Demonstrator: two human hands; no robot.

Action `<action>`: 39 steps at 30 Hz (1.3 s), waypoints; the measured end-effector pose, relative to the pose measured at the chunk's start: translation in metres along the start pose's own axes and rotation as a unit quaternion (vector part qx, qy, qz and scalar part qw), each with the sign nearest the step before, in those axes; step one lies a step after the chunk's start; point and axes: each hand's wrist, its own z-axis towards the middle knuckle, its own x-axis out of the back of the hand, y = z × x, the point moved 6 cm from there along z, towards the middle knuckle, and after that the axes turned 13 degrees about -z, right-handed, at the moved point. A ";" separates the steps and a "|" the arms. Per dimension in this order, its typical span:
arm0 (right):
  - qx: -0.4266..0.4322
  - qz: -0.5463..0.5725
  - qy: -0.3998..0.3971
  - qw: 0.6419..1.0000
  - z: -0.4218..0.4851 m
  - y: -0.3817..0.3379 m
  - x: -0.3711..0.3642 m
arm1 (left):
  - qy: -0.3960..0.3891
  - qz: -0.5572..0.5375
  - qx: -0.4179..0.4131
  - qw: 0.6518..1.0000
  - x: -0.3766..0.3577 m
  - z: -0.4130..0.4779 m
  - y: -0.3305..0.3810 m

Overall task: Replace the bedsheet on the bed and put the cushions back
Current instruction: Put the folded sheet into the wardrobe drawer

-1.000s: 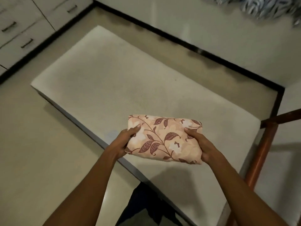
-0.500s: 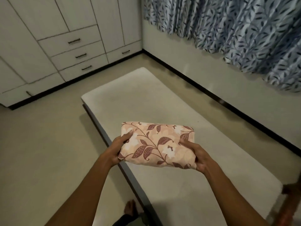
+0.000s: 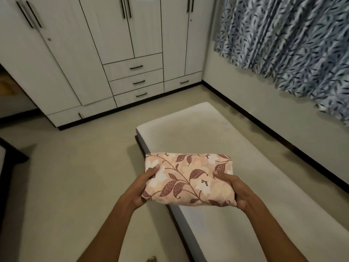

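pale wardrobe (image 3: 105, 35) with dark bar handles (image 3: 126, 7) and three stacked drawers (image 3: 135, 80) ahead; blue leaf-print curtain (image 3: 292, 44) on the right wall (image 3: 255, 97); beige floor (image 3: 75, 176); black skirting (image 3: 264, 127)

A pale off-white rectangular mattress (image 3: 217, 140) is lying low on a smooth beige floor (image 3: 66, 186), stretching from the centre of the frame to the lower right. Its dark grey side edge (image 3: 185, 227) is facing the lower left.

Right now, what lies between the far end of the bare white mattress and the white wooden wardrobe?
Only bare beige floor shows between the bare white mattress and the white wooden wardrobe, in the head view.
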 end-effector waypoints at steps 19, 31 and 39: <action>0.004 -0.038 -0.034 0.999 0.210 -0.114 -0.204 | 0.022 -0.022 -0.021 0.999 0.145 0.101 0.235; -0.007 -0.055 -0.071 0.996 0.400 -0.254 -0.301 | 0.071 -0.016 -0.049 0.996 0.183 0.233 0.429; -0.001 -0.069 -0.102 0.992 0.516 -0.325 -0.368 | 0.071 -0.042 -0.052 0.995 0.222 0.306 0.537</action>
